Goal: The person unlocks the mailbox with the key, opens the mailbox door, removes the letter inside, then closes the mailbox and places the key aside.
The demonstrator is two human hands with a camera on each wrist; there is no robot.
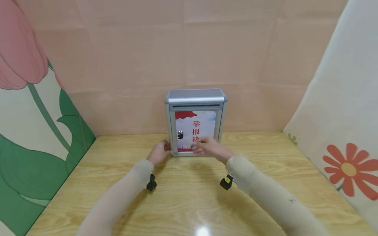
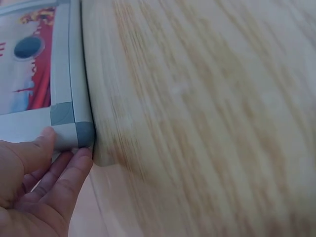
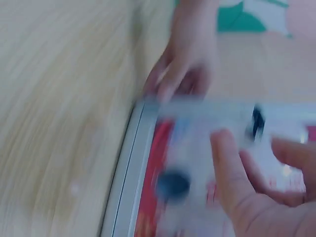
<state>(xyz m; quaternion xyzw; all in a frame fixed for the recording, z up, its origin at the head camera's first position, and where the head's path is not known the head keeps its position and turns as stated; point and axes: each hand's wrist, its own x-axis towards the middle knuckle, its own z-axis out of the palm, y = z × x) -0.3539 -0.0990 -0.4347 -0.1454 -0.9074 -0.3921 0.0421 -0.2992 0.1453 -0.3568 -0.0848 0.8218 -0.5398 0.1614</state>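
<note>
A grey metal letter box (image 1: 196, 95) with red lettering on its front panel stands upright on the table. My left hand (image 1: 159, 152) holds it by the lower left corner; in the left wrist view the thumb (image 2: 47, 138) lies on the front frame and the other fingers rest along the side. On the panel's left edge hangs a small black padlock (image 1: 180, 134). My right hand (image 1: 208, 147) hovers in front of the lower panel, beside a dark round spot (image 3: 173, 185). Its fingers are partly extended and apart, with nothing between them in the right wrist view, which is blurred.
The wooden table (image 1: 189, 196) extends around the box. Behind it hangs a plain pinkish cloth (image 1: 130, 59). Flower-printed sheets flank the table, a tulip (image 1: 20, 49) at left and a red flower (image 1: 348, 169) at right. A slot (image 1: 196, 107) runs below the box's top.
</note>
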